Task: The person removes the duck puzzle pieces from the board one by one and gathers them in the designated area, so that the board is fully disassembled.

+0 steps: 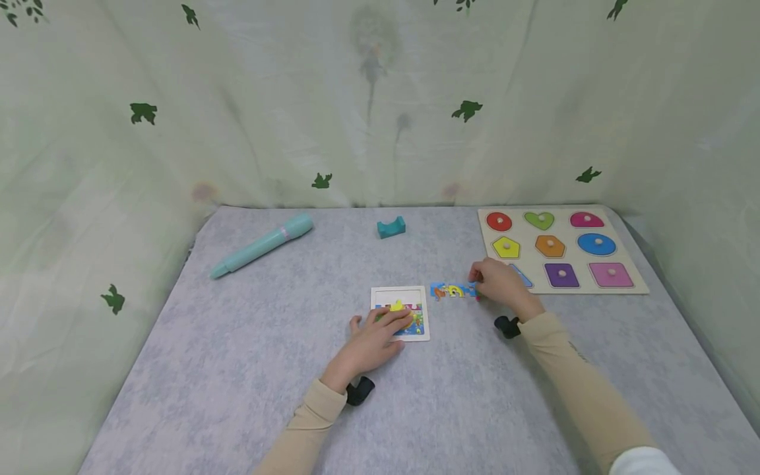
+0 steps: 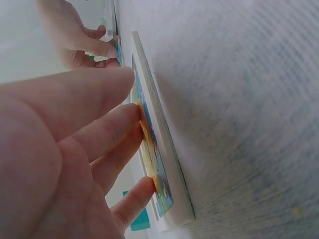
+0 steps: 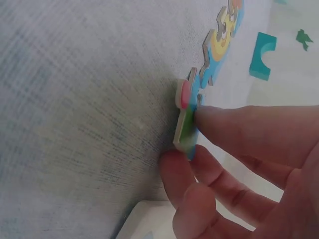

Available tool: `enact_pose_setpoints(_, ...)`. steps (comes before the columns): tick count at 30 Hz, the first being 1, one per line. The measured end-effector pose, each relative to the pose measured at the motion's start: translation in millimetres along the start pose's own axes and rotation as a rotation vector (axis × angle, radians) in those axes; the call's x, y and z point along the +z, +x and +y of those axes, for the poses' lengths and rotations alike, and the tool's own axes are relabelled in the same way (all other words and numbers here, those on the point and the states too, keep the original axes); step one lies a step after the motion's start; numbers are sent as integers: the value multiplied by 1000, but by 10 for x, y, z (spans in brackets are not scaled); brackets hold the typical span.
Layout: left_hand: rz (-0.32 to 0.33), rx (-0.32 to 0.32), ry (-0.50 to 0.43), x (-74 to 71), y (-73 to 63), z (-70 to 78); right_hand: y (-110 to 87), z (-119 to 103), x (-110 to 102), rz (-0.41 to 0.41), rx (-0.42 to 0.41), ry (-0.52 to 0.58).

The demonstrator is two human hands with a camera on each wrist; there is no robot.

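A small square jigsaw tray (image 1: 404,296) with a white rim lies at the table's middle, colourful pieces (image 1: 418,322) filling its near part. Across those pieces my left hand (image 1: 369,344) rests with extended fingers; in the left wrist view, several fingertips (image 2: 145,185) touch the picture surface. Just right of the tray lies a short row of loose jigsaw pieces (image 1: 452,291) with blue and yellow parts. At its right end my right hand (image 1: 501,282) pinches a jigsaw piece (image 3: 187,127), blue and green with a pink tab, between thumb and finger.
A wooden shape board (image 1: 525,259) with knobbed, coloured shapes lies at the back right, close beyond my right hand. A teal pen-shaped object (image 1: 261,248) lies at the back left. A teal curved block (image 1: 392,228) stands near the back edge, before a leaf-printed curtain.
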State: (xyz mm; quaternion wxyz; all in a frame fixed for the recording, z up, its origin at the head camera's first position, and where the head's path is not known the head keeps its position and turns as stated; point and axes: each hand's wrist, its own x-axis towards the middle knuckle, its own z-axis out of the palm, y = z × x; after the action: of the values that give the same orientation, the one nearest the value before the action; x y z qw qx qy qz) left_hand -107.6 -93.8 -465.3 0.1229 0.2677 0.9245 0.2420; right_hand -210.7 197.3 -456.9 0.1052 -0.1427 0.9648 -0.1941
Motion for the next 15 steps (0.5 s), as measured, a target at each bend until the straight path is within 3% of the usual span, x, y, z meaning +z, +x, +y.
enact_pose_setpoints(4,4,9,-5,8,-3,-7,2,-27,-16,-4,-21,-67)
enact_pose_setpoints(8,4,23,-7,13,-6,-24,-5,-48,-15,0,-25,-38)
enact_pose_setpoints(15,-12,46,-18,0,-15,-63,-8,-178,141,22,-131,361)
